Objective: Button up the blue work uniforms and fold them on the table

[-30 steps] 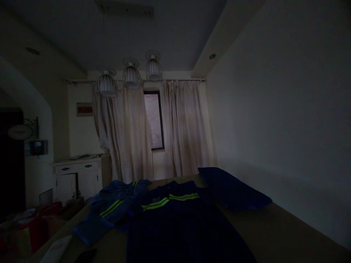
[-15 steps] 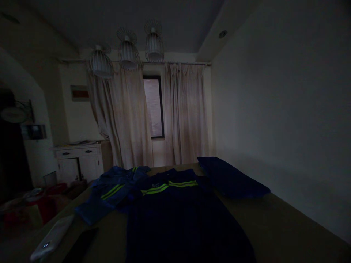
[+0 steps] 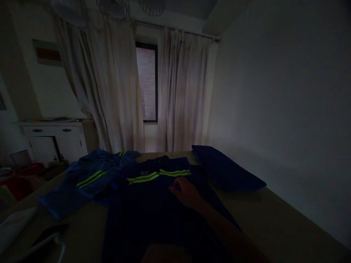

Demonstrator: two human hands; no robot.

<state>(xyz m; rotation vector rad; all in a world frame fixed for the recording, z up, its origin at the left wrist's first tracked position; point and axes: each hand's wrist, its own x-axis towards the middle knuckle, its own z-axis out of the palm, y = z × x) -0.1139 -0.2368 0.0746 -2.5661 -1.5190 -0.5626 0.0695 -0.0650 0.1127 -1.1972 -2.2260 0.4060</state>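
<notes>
A dark navy work jacket [image 3: 148, 212] with yellow-green stripes across its chest lies spread out, collar away from me. My right hand [image 3: 187, 193] reaches in from the lower right over its front, just below the stripe. Its fingers are curled toward the thumb, with something dark between them that I cannot make out. A dim skin-toned shape at the bottom edge looks like my left hand [image 3: 166, 254], low over the jacket; its fingers do not show. Left of the jacket lies a lighter blue garment [image 3: 93, 175] with similar stripes, partly crumpled.
A folded dark blue cloth item [image 3: 227, 170] rests on the right of the table [image 3: 274, 215], near the wall. At the lower left are a white object [image 3: 16, 224], a dark flat object [image 3: 51, 232] and a white cable [image 3: 61, 248]. A white cabinet [image 3: 68, 138] stands behind.
The view has tilted down and shifted to the right, closer to the jacket. My right hand has come in over the jacket, and the skin-toned shape has appeared at the bottom.
</notes>
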